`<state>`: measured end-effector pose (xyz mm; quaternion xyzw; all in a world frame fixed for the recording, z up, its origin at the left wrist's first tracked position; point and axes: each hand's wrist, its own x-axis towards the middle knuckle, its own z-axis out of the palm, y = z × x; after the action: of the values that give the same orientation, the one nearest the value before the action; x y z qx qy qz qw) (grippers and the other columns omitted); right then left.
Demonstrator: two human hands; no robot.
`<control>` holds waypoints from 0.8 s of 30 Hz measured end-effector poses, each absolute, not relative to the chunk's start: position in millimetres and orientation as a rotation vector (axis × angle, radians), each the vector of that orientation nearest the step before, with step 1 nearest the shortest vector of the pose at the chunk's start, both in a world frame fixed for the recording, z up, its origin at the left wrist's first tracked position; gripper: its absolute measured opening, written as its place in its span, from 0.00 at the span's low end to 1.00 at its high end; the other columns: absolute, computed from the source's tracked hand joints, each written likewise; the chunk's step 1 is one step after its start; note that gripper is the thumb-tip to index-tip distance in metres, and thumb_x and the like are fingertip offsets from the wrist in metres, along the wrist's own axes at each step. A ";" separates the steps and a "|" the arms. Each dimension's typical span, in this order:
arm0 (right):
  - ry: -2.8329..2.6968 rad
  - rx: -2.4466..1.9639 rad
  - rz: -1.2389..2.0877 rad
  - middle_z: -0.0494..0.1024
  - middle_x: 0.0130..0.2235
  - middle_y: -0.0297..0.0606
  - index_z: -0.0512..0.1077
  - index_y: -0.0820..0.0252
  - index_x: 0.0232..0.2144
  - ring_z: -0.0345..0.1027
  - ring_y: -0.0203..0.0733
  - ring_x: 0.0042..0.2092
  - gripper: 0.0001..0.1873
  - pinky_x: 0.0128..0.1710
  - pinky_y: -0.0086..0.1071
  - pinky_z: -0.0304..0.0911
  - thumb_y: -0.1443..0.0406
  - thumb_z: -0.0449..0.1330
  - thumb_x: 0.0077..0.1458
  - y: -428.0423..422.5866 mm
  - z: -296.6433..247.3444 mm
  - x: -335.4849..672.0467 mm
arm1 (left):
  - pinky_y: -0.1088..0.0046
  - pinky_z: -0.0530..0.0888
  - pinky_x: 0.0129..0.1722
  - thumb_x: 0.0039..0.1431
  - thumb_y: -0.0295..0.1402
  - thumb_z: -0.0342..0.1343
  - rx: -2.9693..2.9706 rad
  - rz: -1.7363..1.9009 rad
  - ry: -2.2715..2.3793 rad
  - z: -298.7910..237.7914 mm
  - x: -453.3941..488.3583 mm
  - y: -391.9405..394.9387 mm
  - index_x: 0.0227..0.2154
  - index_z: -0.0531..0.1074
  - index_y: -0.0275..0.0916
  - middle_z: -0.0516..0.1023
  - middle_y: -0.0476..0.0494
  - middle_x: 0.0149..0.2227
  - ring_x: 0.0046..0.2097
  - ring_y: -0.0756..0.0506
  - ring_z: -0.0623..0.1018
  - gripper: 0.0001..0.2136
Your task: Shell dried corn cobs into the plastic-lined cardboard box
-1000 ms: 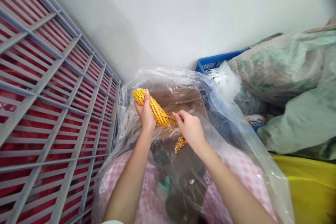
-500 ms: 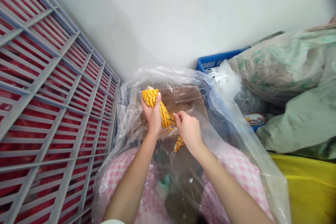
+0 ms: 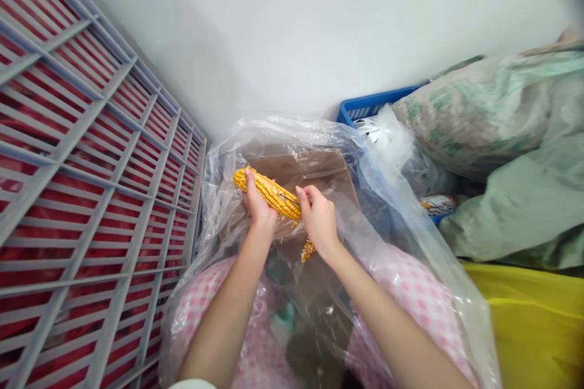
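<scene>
A yellow ear of corn (image 3: 274, 196) lies slanted across the middle, its left end higher. My left hand (image 3: 260, 203) is wrapped round its left half, thumb on top. A bare strip without kernels runs along its upper side. My right hand (image 3: 318, 219) is closed at the ear's right end, pinching a thin dark pointed tool (image 3: 292, 198) whose tip rests on the corn; its exact kind is hard to make out. Loose kernels (image 3: 308, 250) sit in a small pile below my right hand. Underneath is a clear plastic sheet (image 3: 228, 152) spread over my lap and some brown cardboard (image 3: 314, 164).
A grey slatted crate (image 3: 104, 188) with red behind its bars stands close on the left. To the right are a blue basket (image 3: 383, 101), a white plastic bag (image 3: 387, 137), stuffed sacks (image 3: 493, 115), a printed can (image 3: 438, 204) and a yellow bag (image 3: 533, 322). A white wall (image 3: 292, 30) rises behind.
The ear of corn has turned from steep to flatter, showing its bare strip. My left hand has shifted slightly down and left, and my right hand has moved a little left with the tool.
</scene>
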<state>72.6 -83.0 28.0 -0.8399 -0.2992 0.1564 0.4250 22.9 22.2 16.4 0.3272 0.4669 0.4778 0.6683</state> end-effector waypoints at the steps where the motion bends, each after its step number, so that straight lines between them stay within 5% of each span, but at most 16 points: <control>1: -0.754 -2.100 0.389 0.72 0.23 0.33 0.68 0.58 0.27 0.61 0.33 0.24 0.19 0.25 0.25 0.47 0.55 0.43 0.58 -82.4 30.1 75.9 | 0.71 0.71 0.33 0.48 0.52 0.51 0.682 1.059 1.052 15.8 23.3 21.4 0.36 0.66 0.40 0.72 0.45 0.33 0.34 0.48 0.75 0.21; 8: -0.830 -2.263 0.321 0.73 0.23 0.35 0.69 0.57 0.28 0.62 0.35 0.25 0.18 0.25 0.26 0.44 0.54 0.45 0.57 -84.1 38.2 92.4 | 0.75 0.70 0.28 0.42 0.46 0.59 0.681 1.247 1.022 27.7 23.5 27.5 0.35 0.64 0.42 0.68 0.50 0.31 0.28 0.52 0.71 0.19; 15: -1.049 -2.510 0.243 0.75 0.26 0.39 0.71 0.59 0.30 0.63 0.34 0.24 0.22 0.24 0.30 0.37 0.55 0.41 0.60 -82.3 37.2 82.4 | 0.74 0.71 0.32 0.45 0.47 0.56 0.579 1.239 1.042 29.3 19.9 37.6 0.37 0.65 0.43 0.69 0.47 0.36 0.33 0.50 0.72 0.18; 24: -1.096 -2.315 0.240 0.74 0.25 0.37 0.70 0.59 0.22 0.61 0.32 0.25 0.26 0.25 0.28 0.41 0.53 0.41 0.59 -84.4 37.8 84.4 | 0.71 0.71 0.35 0.50 0.52 0.46 0.438 1.121 1.069 22.1 9.7 51.9 0.38 0.65 0.44 0.70 0.45 0.41 0.38 0.47 0.72 0.20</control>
<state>84.4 -84.4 37.8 -0.8637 -0.4090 0.0896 0.2805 9.7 51.9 22.1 0.1963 0.4787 0.5017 0.6932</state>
